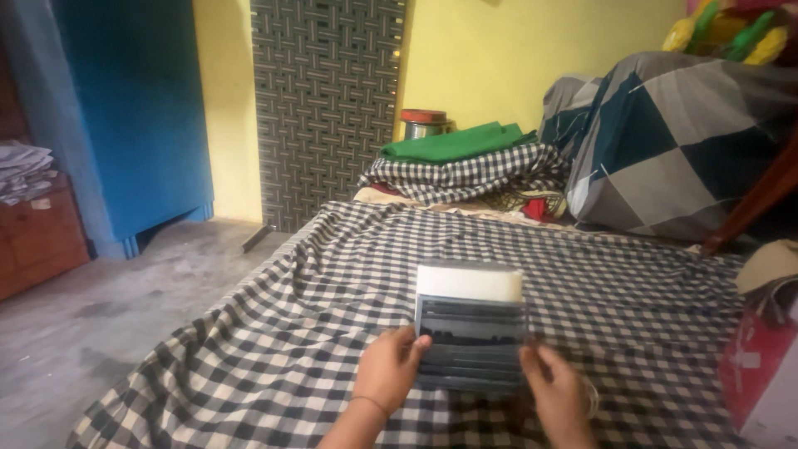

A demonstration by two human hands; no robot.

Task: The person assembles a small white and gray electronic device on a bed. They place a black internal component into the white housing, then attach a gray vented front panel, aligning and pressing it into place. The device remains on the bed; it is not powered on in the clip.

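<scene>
A folded grey striped cloth (471, 341) with a white band at its far end lies on the black-and-white checked bedsheet (332, 274). My left hand (387, 368) grips the cloth's left edge, thumb on top. At the cloth's right edge, my right hand (557, 391) holds the near corner. Both hands sit at the bed's near side.
A pile of folded clothes, green (453, 143) over checked (470, 175), lies at the bed's far end beside a large checked quilt bundle (682, 141). A metal tin (424, 123) stands behind. A blue cupboard (125, 116) and a bare grey floor (100, 308) are on the left. A red bag (761, 366) is at the right.
</scene>
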